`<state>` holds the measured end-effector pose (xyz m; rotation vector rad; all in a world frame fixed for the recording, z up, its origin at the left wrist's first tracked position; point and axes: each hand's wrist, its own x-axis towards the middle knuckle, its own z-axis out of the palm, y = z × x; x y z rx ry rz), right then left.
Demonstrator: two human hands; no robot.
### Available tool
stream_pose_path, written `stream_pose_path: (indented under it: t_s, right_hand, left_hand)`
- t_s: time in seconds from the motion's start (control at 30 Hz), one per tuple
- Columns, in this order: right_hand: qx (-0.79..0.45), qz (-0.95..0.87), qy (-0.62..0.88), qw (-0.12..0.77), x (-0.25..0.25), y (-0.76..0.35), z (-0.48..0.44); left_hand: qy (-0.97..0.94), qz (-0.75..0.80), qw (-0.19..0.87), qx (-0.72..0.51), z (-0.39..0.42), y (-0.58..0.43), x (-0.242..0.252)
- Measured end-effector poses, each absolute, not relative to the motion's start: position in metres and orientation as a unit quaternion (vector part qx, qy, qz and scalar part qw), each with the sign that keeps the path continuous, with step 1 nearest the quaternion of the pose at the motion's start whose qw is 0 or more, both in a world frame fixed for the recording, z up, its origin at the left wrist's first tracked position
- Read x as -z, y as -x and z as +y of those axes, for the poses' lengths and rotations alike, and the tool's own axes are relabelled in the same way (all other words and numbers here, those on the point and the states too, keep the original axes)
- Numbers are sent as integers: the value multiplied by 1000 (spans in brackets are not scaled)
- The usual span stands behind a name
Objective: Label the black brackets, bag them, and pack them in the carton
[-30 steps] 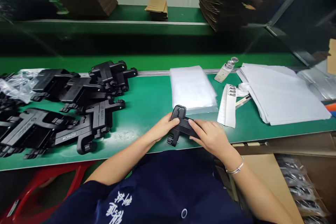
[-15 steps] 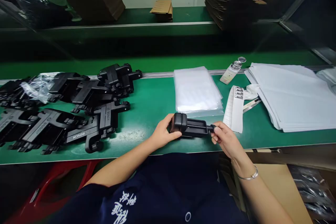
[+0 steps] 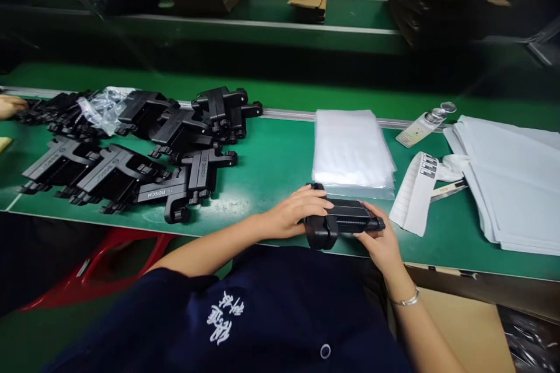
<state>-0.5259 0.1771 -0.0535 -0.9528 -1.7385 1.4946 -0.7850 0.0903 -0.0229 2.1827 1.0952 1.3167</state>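
Observation:
Close to the bench's front edge, a black plastic clamp (image 3: 350, 214) with a threaded rod along its side is held between both hands. My left hand (image 3: 297, 211) is closed over its left end, fingers across the top by the thick jaw. At the other end my right hand (image 3: 380, 239) grips it by the knob end, thumb at the near side and fingers behind. Just beyond the clamp lies a stack of clear plastic bags (image 3: 350, 148). Several similar black clamps (image 3: 199, 175), some marked BOSCH, are heaped on the bench to the left.
Right of the bags are a label strip (image 3: 413, 192), a cutter knife (image 3: 448, 189), a small bottle with its lid up (image 3: 422, 127) and white sheets (image 3: 516, 180). A crumpled plastic bag (image 3: 105, 108) lies among the clamps. Another person's hand (image 3: 11, 106) shows at far left.
The clamp has been turned over in my hands, its flat face now up. My left hand has moved onto its top, and my right hand from the knob onto the body. The view has shifted left.

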Motion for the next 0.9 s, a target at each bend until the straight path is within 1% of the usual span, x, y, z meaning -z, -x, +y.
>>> stream_pose_path:
  t_s: [0.07,0.17,0.27,0.37,0.4,0.47,0.53,0.6,0.63,0.7,0.8,0.9]
  right_hand:
    - [-541,-673,382,329,52,527,176]
    - [-499,-696,407,318,45,527,175]
    - [-500,-715,406,272,36,528,175]
    - [-510,-739,388,209,26,529,172]
    - [-500,-748,383,207,23,529,171]
    - [-441,-780,374,240,18,528,171]
    - [-344,-827,343,283,13,527,171]
    - [-257,-876,284,292,8,527,172]
    - [-236,-893,254,287,6,528,172]
    - [-230,-904,225,282,2,532,173]
    - [-267,-887,241,289,-1,537,175]
    - [-279,-885,220,302,-1,541,174]
  left_hand:
    - [-783,405,183,-436,88,787,19]
    - [-727,482,267,-409,85,789,12]
    - [-571,563,399,-445,83,788,7]
    - [-434,544,506,-510,83,786,9]
    - [-406,531,524,-528,83,786,11]
    - [-357,519,537,-561,83,786,13]
    - [-316,513,538,-589,82,787,14]
    - [-296,508,542,-600,80,790,14]
    - [-299,508,541,-600,78,791,13]
    - [-333,514,522,-593,75,795,11]
    - [-398,517,478,-587,69,799,6]
    - [-393,526,457,-600,67,799,5]
